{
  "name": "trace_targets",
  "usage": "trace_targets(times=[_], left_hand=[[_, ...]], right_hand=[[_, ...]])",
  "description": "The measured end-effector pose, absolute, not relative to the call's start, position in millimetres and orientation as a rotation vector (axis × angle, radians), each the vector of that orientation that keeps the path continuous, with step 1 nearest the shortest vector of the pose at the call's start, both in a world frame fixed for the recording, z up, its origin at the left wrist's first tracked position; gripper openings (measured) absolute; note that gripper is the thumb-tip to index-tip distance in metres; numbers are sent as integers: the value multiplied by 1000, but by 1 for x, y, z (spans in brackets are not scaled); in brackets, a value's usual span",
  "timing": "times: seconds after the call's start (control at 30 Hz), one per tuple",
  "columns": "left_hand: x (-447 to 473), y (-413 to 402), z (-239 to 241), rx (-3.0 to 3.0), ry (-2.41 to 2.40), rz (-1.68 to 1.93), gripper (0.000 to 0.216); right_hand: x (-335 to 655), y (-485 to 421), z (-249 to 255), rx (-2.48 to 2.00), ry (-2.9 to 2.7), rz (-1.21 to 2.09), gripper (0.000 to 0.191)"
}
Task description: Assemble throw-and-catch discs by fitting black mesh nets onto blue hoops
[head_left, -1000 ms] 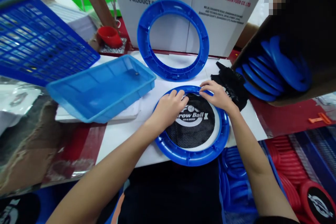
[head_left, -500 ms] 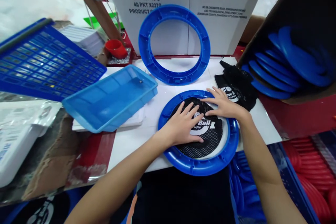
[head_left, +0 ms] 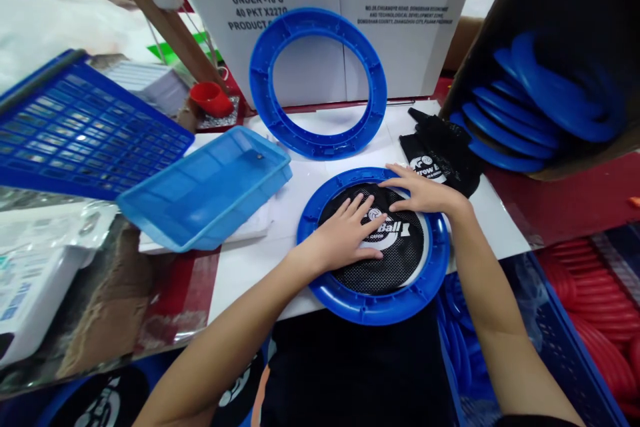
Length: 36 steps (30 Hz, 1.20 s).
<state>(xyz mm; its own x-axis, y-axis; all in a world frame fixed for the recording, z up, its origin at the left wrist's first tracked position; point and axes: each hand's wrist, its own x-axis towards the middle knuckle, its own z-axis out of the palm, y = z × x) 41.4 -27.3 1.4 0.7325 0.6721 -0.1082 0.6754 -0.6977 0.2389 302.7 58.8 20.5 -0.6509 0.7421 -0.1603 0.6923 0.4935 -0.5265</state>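
Both hands have slid slightly across the black mesh (head_left: 380,260), printed "Ball", inside the blue ring (head_left: 370,307); left hand (head_left: 345,240) and right hand (head_left: 425,195) press flat, fingers spread, grasping nothing.

White cardboard box (head_left: 320,7) behind the upright blue ring carried black print on its left panel: "KEEP FROZEN", "UNDER -18°C", "40 PKT X227G", then a line starting "PRODUCT", rest hidden by the ring. Right panel had red print "DONGSHAN YINGJIA FOOD CO., LTD", with smaller red address lines under it, too small to read. Black mesh disc (head_left: 385,247) in the flat blue ring showed a white logo with "Ball" readable, the first word covered by the left hand (head_left: 345,240). Folded black mesh pile (head_left: 440,153) beside it showed the same logo, partly readable as "row".
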Motion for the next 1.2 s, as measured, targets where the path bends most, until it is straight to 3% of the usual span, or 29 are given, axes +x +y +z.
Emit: trace_targets(times=[0.13,0.3,0.6,0.77,0.93,1.2], left_hand=[[45,-27,1,2694,1049,-39,84],[45,-30,7,2715,1116,-39,85],[44,-20,30,2677,1614,53,36],[40,-12,26,2590,1641,72,34],[37,-6,23,2467,1624,180,29],[36,-4,22,2398,1557,334,12]], right_hand=[[297,57,16,-1216,-2632,856,63],[284,56,10,-1213,-2560,763,43],[276,56,9,-1189,-2463,727,7],[283,53,22,-1086,-2438,862,5],[291,53,30,-1054,-2459,1045,17],[288,55,22,-1087,-2487,956,23]])
